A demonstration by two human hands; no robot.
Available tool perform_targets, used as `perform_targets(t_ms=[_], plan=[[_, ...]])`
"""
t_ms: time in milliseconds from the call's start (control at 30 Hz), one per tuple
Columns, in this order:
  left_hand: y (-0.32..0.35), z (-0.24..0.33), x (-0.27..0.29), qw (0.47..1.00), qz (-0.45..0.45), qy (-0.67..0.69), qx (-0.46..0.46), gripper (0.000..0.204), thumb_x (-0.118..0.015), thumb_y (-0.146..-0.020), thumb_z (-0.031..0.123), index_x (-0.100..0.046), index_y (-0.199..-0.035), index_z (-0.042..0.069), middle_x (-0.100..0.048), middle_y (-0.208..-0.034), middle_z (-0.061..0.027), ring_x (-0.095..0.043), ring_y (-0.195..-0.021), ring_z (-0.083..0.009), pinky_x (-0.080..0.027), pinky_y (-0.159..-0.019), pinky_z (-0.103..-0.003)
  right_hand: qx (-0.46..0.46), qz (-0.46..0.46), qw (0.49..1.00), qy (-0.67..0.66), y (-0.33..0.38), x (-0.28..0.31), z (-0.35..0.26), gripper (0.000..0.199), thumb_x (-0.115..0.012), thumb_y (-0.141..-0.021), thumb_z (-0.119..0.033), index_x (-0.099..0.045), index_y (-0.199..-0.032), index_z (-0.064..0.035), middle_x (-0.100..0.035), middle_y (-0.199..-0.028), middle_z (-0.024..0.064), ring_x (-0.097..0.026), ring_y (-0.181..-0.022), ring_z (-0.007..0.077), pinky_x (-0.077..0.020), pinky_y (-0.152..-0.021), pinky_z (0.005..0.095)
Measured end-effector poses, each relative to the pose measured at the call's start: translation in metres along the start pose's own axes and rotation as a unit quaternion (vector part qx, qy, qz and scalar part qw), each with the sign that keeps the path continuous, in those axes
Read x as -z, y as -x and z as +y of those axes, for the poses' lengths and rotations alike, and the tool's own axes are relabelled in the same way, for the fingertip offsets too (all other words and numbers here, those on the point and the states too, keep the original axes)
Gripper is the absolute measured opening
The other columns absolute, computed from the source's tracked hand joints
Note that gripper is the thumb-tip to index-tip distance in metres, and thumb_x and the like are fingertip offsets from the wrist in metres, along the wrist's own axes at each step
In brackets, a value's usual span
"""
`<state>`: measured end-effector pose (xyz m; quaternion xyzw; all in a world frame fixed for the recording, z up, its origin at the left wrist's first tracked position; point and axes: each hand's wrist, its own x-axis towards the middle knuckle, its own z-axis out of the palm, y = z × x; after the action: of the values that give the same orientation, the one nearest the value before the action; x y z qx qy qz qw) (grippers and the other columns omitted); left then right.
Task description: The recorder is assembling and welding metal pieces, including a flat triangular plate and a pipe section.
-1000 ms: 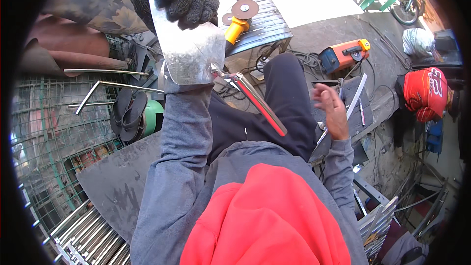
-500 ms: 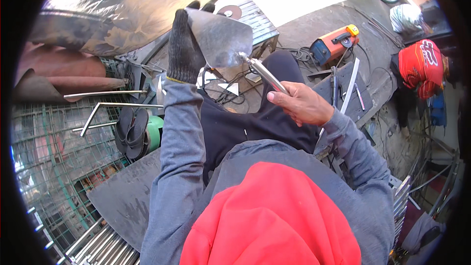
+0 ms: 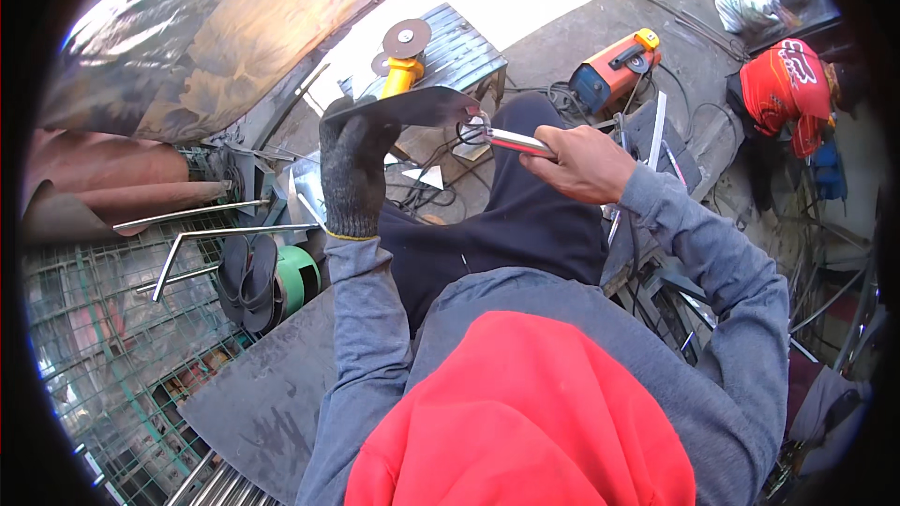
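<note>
My left hand (image 3: 356, 164), in a dark knit work glove, grips the flat metal blade (image 3: 417, 109) of a trowel-shaped tool. The blade is tilted so that its dark face shows at a narrow angle. My bare right hand (image 3: 586, 164) is wrapped round the tool's shiny tubular handle (image 3: 516, 141). Blade and handle meet between my hands, above my lap. Just beyond the blade, a yellow angle grinder (image 3: 403, 73) with a brown disc rests on a slatted metal stand (image 3: 459, 42).
An orange welding machine (image 3: 614, 70) stands ahead to the right. A person in a red cap (image 3: 787, 84) bends at the far right. Black sandals (image 3: 248, 281) lean by a green round object (image 3: 298, 278) at left, beside wire mesh (image 3: 94, 319). Cables (image 3: 455, 192) and triangular scraps (image 3: 427, 176) lie before me.
The blade has turned from showing its broad bright face to a thin, dark slant, and sits lower. My left wrist has rotated with it. The grinder now shows.
</note>
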<state>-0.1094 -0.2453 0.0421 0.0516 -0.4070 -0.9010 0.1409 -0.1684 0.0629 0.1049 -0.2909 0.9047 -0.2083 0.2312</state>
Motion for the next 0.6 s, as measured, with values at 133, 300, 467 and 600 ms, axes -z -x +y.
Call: perform_targets(t_ms=[133, 300, 467, 600], plan=[[0.021, 0.011, 0.013, 0.991, -0.036, -0.127, -0.018, 0.027, -0.073, -0.090, 0.006, -0.062, -0.114, 0.002, -0.071, -0.112, -0.0140, -0.070, -0.103, -0.0251, -0.058, -0.089, -0.038, 0.035, 0.021, 0.996, 0.082, 0.015, 0.011, -0.006, 0.056, -0.062, -0.095, -0.060, -0.052, -0.086, -0.0051, -0.066, -0.075, 0.0181, -0.068, -0.071, 0.0404, -0.0516, -0.064, 0.0510], [0.039, 0.059, 0.006, 0.919, -0.080, -0.383, 0.044, 0.024, -0.080, -0.080, -0.002, -0.069, -0.101, 0.000, -0.073, -0.104, -0.0095, -0.069, -0.094, -0.0171, -0.057, -0.084, -0.032, 0.116, 0.097, 0.982, 0.114, 0.024, 0.009, 0.011, 0.044, -0.070, -0.094, -0.049, -0.057, -0.090, -0.0070, -0.063, -0.075, 0.0120, -0.068, -0.068, 0.0334, -0.0504, -0.059, 0.0425], [0.038, 0.075, -0.019, 0.717, -0.188, -0.667, 0.073, 0.025, -0.077, -0.089, 0.010, -0.067, -0.111, 0.004, -0.074, -0.107, -0.0140, -0.071, -0.100, -0.0203, -0.056, -0.087, -0.035, 0.198, 0.108, 0.966, 0.126, 0.028, 0.015, 0.025, 0.038, -0.074, -0.090, -0.043, -0.060, -0.096, -0.0079, -0.060, -0.078, 0.0079, -0.066, -0.068, 0.0297, -0.0505, -0.059, 0.0402], [0.045, 0.044, -0.037, 0.660, -0.205, -0.723, 0.015, 0.033, -0.072, -0.094, 0.026, -0.069, -0.122, 0.009, -0.073, -0.109, -0.0150, -0.073, -0.100, -0.0337, -0.057, -0.086, -0.041, 0.226, 0.176, 0.919, 0.269, 0.028, 0.037, 0.015, 0.038, -0.072, -0.089, -0.046, -0.060, -0.095, -0.0103, -0.054, -0.075, 0.0051, -0.064, -0.068, 0.0239, -0.0500, -0.060, 0.0367]])
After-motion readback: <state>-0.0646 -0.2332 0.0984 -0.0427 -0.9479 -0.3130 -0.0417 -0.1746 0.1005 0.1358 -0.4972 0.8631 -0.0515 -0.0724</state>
